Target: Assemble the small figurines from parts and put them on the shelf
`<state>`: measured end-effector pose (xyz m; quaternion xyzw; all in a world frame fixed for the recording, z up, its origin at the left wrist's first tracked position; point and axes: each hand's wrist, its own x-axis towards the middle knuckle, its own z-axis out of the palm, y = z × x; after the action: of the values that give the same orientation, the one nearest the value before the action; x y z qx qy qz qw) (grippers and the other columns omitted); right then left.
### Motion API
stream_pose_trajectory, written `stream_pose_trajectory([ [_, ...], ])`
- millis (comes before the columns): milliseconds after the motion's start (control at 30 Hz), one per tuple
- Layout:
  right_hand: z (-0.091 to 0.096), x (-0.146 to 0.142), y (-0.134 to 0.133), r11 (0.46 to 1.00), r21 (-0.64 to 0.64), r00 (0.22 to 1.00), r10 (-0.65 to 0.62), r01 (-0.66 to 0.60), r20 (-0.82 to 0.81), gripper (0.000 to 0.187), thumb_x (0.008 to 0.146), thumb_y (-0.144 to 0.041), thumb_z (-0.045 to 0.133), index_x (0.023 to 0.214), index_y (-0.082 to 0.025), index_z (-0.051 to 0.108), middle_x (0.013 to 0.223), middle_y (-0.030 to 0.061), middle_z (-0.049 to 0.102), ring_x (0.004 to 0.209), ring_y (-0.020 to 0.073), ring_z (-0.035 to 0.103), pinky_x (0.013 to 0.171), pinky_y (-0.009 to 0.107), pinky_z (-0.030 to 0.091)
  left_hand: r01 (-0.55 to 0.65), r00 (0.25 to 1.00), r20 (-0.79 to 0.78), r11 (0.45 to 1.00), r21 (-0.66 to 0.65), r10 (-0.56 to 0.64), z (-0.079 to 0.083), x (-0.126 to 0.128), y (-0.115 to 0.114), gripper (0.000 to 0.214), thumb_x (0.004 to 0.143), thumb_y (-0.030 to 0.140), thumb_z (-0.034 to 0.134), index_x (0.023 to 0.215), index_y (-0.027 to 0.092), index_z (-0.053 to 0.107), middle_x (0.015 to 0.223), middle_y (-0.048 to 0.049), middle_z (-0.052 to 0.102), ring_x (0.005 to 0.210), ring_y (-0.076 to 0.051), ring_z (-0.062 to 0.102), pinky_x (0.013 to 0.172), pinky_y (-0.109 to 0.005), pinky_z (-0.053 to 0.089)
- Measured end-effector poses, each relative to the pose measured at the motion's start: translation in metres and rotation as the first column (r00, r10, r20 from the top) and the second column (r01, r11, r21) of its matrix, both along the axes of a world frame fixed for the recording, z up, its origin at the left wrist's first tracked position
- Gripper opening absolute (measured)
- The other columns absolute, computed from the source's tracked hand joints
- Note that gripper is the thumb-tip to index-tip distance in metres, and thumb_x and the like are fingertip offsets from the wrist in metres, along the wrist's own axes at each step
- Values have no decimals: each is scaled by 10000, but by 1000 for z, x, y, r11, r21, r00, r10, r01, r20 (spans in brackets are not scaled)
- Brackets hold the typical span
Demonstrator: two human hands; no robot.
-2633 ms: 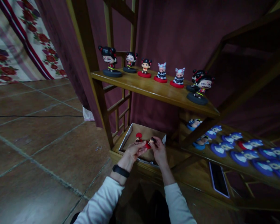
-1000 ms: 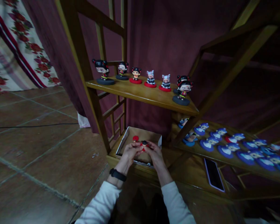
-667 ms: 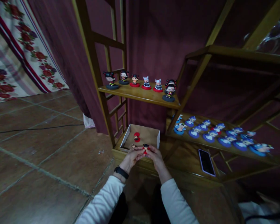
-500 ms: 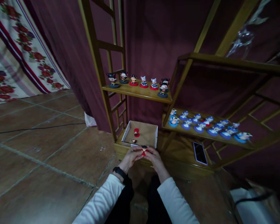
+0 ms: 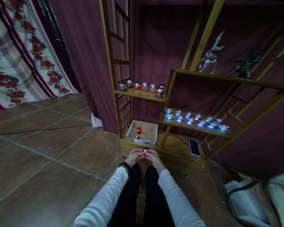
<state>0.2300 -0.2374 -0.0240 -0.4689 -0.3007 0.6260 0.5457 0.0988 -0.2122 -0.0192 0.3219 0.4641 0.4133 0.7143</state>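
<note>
A small figurine (image 5: 145, 150) with a black top and a red base is held between my two hands, in front of the shelf unit. My left hand (image 5: 134, 156) pinches it from the left, a dark watch on the wrist. From the other side my right hand (image 5: 154, 157) grips it, fingers closed. Just beyond them, on the low ledge, stands a shallow cardboard box (image 5: 148, 125). Inside it lie a red-based figurine (image 5: 139, 130) and a smaller dark-and-tan piece (image 5: 136, 137).
Several figurines stand on the upper left shelf (image 5: 142, 92), and several blue and white ones on the lower right shelf (image 5: 204, 130). A phone (image 5: 194, 147) lies on the ledge. Above right are a clear deer ornament (image 5: 209, 59) and a dark green ornament (image 5: 247, 64).
My view has pulled back and shifted, so the shelves look smaller and the clear deer ornament shows whole. Both hands keep hold of the figurine in front of the box.
</note>
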Motion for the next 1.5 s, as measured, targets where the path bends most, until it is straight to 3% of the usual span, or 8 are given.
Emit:
stream_pose_trajectory([
  [300,-7,-8,3,998,40,999,-36,37,-30,366,436,-305,772,720,-151,599,673,2,645,623,146,621,691,325,501,-123,992,26,992,21,122,-6,-1,-2,262,516,68,770,709,88,594,595,-33,637,498,-95,597,549,-202,495],
  [567,-7,-14,3,992,54,992,-116,114,45,306,417,-335,776,570,-155,582,597,-13,610,575,130,597,662,317,510,-173,984,-37,984,33,174,-3,2,-3,243,494,71,777,645,85,587,528,-10,604,442,-84,569,503,-192,475],
  [1167,-4,-8,3,995,82,997,-59,63,-43,291,448,-322,764,616,-153,597,654,13,643,646,153,616,706,324,494,-152,988,-19,987,46,153,7,4,-7,224,542,67,767,690,93,601,595,-38,642,474,-87,583,522,-196,472],
  [1500,-15,-9,12,996,65,996,-55,60,-75,271,460,-299,753,632,-174,584,648,0,631,638,156,616,681,315,484,-170,984,-42,983,65,173,-4,5,2,266,507,105,787,696,129,602,571,-4,625,440,-79,558,492,-190,447],
])
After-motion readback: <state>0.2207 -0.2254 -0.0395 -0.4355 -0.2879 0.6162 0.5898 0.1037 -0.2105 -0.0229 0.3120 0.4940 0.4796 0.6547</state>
